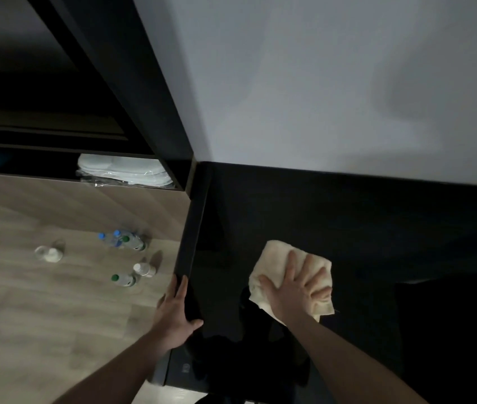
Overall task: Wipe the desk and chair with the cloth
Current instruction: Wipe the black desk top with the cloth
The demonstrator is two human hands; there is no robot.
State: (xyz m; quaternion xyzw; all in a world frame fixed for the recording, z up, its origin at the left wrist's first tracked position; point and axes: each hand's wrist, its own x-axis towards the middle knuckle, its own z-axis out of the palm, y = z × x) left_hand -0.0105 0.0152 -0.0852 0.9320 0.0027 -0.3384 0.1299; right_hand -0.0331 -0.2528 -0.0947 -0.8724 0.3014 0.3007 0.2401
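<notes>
Black desk (348, 228): cream cloth (275, 255). Wood floor (27, 316): several bottles (123, 240).

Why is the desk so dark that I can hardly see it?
Head view: dim room light, so the black desk loses detail; the pale cloth under the right hand stands out; soft shadows smudge the wall.
</notes>
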